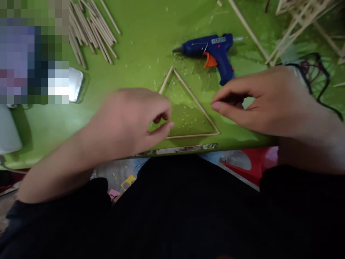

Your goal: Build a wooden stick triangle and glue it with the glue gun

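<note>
A triangle of thin wooden sticks (198, 103) lies flat on the green table, its left side partly hidden by my left hand (134, 122). That hand hovers over the left corner, fingers curled and thumb apart from them, with nothing visible between. To the right of the triangle, my right hand (256, 102) is raised, thumb and forefinger tips pinched together. Whether anything small sits in the pinch I cannot make out. A blue glue gun (207, 46) with an orange trigger lies beyond the triangle, its nozzle pointing left.
Loose wooden sticks (93, 28) are heaped at the back left. A frame built of sticks (302, 25) stands at the back right, near a dark cable (325, 68). A white object (8, 131) stands at the left edge. Glue scraps dot the green table (140, 43).
</note>
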`<state>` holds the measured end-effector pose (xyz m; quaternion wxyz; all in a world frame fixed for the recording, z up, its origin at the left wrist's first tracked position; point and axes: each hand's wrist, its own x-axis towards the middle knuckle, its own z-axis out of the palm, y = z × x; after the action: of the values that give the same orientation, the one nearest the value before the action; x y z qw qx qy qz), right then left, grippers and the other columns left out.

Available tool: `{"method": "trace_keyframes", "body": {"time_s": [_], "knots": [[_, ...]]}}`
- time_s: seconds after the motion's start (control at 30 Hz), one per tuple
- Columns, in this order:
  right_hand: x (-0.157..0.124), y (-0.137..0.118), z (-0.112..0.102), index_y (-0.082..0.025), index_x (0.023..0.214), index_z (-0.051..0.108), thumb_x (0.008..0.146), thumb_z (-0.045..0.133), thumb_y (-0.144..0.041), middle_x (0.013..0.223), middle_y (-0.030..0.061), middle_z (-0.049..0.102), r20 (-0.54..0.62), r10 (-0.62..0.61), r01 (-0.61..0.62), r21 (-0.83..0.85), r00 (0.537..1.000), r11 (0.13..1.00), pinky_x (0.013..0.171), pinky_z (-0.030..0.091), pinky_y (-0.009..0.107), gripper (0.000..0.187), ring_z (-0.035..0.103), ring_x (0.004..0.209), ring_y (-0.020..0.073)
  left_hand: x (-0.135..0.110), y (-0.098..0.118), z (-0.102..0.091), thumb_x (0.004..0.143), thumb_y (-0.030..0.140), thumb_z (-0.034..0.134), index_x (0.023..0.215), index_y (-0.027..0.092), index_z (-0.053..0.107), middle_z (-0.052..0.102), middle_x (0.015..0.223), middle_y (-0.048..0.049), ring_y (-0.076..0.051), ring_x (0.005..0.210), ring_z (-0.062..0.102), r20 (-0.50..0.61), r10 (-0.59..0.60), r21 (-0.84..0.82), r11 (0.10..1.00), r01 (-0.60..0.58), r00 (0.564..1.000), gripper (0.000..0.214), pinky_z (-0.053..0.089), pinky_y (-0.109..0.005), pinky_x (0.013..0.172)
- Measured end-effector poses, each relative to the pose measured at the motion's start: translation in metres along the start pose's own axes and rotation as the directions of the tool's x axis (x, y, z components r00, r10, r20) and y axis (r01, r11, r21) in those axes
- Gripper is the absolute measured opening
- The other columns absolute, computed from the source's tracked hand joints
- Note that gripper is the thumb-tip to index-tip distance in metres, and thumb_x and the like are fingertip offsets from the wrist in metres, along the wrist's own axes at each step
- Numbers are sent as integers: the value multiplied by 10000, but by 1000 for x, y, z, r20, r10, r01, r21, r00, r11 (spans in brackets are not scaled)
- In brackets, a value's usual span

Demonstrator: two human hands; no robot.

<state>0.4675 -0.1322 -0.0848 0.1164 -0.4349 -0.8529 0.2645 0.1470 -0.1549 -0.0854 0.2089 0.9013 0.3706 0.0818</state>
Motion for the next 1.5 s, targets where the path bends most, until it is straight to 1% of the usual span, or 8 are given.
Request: {"method": "trace_keyframes", "body": {"time_s": [0.07, 0.2, 0.5, 0.73, 1.1, 1.23, 1.37, 1.5], "knots": [[4, 5, 7, -276, 952, 839, 1002, 800, -314, 844, 47, 864, 41, 15, -17, 38, 999, 999, 616, 521, 391, 74, 761, 688, 213, -3, 10, 8, 1124, 326, 584, 925, 218, 756, 757, 828, -31, -182, 709, 669, 40, 119, 34, 992, -120, 992, 284, 470, -348, 655], [7, 5, 21, -263, 885, 809, 992, 806, -313, 795, 42, 835, 106, 81, -84, 24, 991, 996, 632, 512, 388, 118, 731, 672, 204, -3, 23, 23, 1116, 278, 592, 959, 209, 765, 758, 862, -48, -204, 753, 672, 134, 184, 125, 972, -200, 974, 243, 472, -370, 692], [8, 1, 28, -258, 810, 746, 1011, 812, -371, 743, 39, 761, 118, 185, -181, -49, 976, 982, 703, 479, 414, 239, 686, 680, 234, 1, 24, 34, 1092, 163, 559, 903, 202, 729, 699, 807, -31, -197, 713, 619, 205, 123, 196, 967, -163, 971, 258, 427, -364, 675], [6, 8, 33, -278, 825, 774, 1033, 804, -507, 705, 39, 733, 65, 126, -129, 33, 990, 991, 694, 502, 412, 311, 693, 708, 245, 1, 24, 34, 1080, 156, 569, 881, 205, 715, 690, 795, -28, -196, 708, 609, 188, 134, 192, 966, -170, 973, 252, 419, -365, 676], [6, 9, 35, -257, 755, 694, 1000, 830, -345, 695, 34, 736, 58, 119, -118, -20, 991, 993, 625, 404, 412, 293, 627, 611, 208, -1, 21, 38, 1076, 157, 571, 855, 200, 703, 671, 769, -22, -200, 663, 618, 122, 173, 200, 960, -195, 977, 261, 436, -379, 623], [8, 8, 36, -246, 769, 700, 1002, 812, -332, 702, 30, 738, 57, 132, -129, -42, 990, 991, 625, 384, 409, 272, 618, 614, 202, 0, 22, 38, 1089, 183, 558, 852, 192, 714, 695, 776, -30, -196, 673, 634, 116, 158, 195, 965, -178, 981, 284, 460, -371, 636], [9, 8, 35, -244, 776, 686, 1033, 776, -406, 688, 19, 712, 7, 127, -127, -26, 992, 992, 632, 374, 405, 317, 591, 606, 192, 1, 22, 26, 1100, 228, 546, 895, 190, 759, 748, 802, -34, -188, 697, 674, 92, 100, 137, 984, -112, 991, 298, 490, -356, 655], [9, 8, 24, -256, 767, 657, 1019, 802, -446, 697, 15, 709, -158, 183, -183, 19, 970, 983, 664, 419, 400, 347, 608, 625, 192, 2, 9, 4, 1080, 260, 556, 882, 210, 762, 802, 837, -20, -165, 724, 713, -61, -66, 51, 996, 69, 996, 290, 515, -324, 685]]}}
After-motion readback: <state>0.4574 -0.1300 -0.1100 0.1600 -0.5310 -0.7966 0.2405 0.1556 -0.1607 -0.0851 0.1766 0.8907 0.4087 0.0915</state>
